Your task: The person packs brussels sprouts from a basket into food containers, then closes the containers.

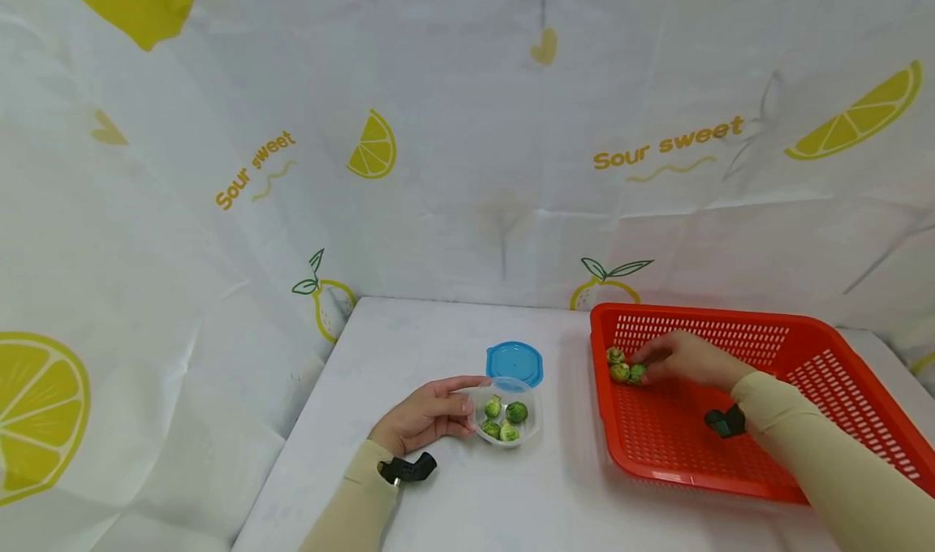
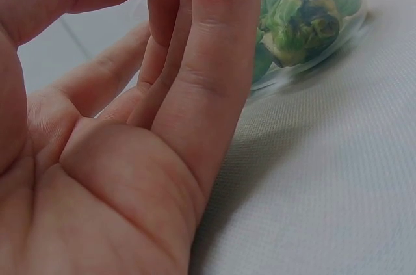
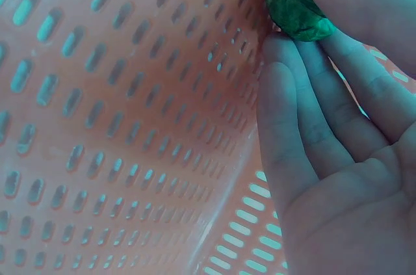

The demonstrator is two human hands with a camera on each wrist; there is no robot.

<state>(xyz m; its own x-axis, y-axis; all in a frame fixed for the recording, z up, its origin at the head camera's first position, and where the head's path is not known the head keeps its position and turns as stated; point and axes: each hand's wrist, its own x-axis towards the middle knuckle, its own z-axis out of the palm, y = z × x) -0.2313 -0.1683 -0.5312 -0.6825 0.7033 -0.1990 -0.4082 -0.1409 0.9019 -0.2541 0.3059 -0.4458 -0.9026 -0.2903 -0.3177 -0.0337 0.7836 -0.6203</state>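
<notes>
A small clear container (image 1: 532, 422) with several Brussels sprouts (image 1: 515, 411) stands on the white table. My left hand (image 1: 469, 398) holds its left side, thumb and fingers against the wall. In the left wrist view the fingers (image 2: 201, 60) lie side by side against the container (image 2: 325, 57). My right hand (image 1: 647, 368) reaches into the far left corner of the red basket (image 1: 803, 390) and pinches a Brussels sprout (image 3: 294, 3) between thumb and fingers (image 3: 305, 112). Two more sprouts (image 1: 618, 364) lie just left of that hand in the basket.
A blue lid (image 1: 514, 363) lies flat just behind the container. The perforated basket wall (image 3: 130, 125) rises close beside my right hand. A lemon-print cloth (image 1: 467, 170) hangs behind and to the left of the table. Bare tabletop (image 1: 409, 333) shows at the far left.
</notes>
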